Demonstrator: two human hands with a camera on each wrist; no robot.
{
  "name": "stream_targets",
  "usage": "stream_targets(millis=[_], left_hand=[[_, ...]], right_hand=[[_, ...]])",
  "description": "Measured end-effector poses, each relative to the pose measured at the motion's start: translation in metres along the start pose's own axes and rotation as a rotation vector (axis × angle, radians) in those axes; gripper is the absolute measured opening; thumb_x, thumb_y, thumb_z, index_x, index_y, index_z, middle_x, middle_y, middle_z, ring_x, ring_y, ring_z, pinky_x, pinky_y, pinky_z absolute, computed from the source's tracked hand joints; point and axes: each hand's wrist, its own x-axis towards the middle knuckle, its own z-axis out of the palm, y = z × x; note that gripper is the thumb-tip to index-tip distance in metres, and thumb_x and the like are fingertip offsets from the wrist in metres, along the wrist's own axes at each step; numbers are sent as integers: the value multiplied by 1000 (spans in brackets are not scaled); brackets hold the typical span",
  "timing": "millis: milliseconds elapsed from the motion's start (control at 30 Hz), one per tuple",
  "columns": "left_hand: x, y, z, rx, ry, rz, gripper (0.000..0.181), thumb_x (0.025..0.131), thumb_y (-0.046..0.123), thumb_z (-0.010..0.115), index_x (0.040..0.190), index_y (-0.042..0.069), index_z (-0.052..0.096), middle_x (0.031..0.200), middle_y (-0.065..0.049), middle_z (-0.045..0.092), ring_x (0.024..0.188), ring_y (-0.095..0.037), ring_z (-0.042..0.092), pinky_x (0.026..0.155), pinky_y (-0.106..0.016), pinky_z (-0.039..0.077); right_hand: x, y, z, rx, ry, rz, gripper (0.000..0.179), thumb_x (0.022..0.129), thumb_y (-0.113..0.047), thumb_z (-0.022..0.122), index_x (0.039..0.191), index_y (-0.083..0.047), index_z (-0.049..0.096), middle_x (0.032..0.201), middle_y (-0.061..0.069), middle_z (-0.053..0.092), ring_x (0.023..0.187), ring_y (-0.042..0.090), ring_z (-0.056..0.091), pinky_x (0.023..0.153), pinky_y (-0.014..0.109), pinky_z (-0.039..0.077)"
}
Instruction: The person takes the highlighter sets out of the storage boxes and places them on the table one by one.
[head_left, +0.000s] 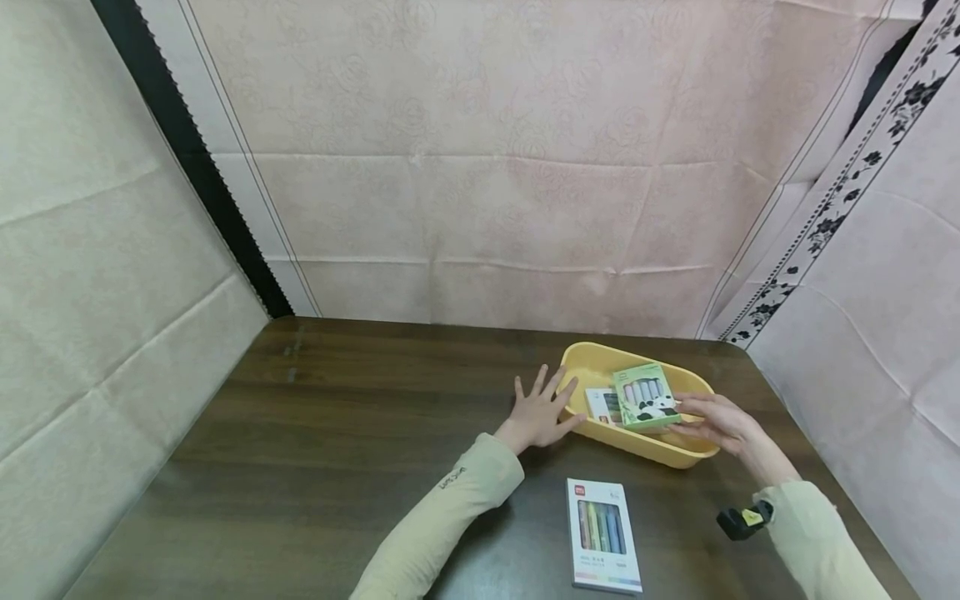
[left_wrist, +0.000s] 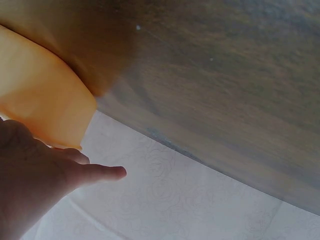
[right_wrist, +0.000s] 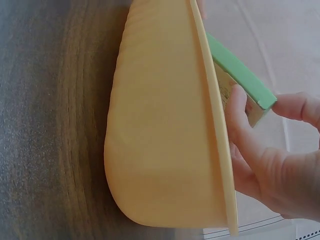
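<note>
A yellow plastic basket (head_left: 637,447) stands on the table. My right hand (head_left: 716,423) reaches over its right end and pinches a green box with a panda and coloured sticks on its front (head_left: 647,393). In the right wrist view the green box (right_wrist: 245,75) tilts above the basket rim, with thumb and fingers at its corner. Below and left of it lies a smaller-looking white box (head_left: 597,402), partly covered. My left hand (head_left: 536,417) is at the basket's left end, fingers spread and straight; in the left wrist view it appears against the basket wall (left_wrist: 45,85).
A white box with coloured sticks showing in its window (head_left: 602,529) lies on the dark wooden table (head_left: 337,467), in front of the basket. Pale patterned cloth (head_left: 480,208) hangs behind the table and on both sides. A black device (head_left: 742,522) is on the right wrist.
</note>
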Motion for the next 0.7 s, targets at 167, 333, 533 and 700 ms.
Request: stream_targets(millis=[167,333,533,700], left_hand=[[0,0,0,-1,4,-6,65,91,60,25,146,28,10,154,1,0,141,-27,-1,105,-63,10],[-2,0,-1,-25,15,6,64,92,57,27,146,27,11,154,1,0,141,-28,1,105,-62,9],[-3,1,-3,-15,9,12,63,92,55,27,146,25,12,154,0,0,141,-29,0,105,-63,8],[0,0,-1,-2,7,5,64,92,57,26,146,26,11,154,1,0,141,-28,1,105,-63,10]], right_hand=[[-3,0,1,-12,15,-9,71,91,-3,46,140,11,-4,101,5,50,91,14,60,95,39,42],[-6,1,2,-35,37,-21,73,90,-4,49,140,11,-3,102,3,50,91,12,61,95,38,42],[-12,3,1,-44,16,-64,76,90,-4,50,138,14,-6,98,-2,54,91,10,62,91,36,46],[-18,4,0,18,-1,-92,78,90,-2,49,138,12,-10,97,-3,56,90,11,62,88,35,48]])
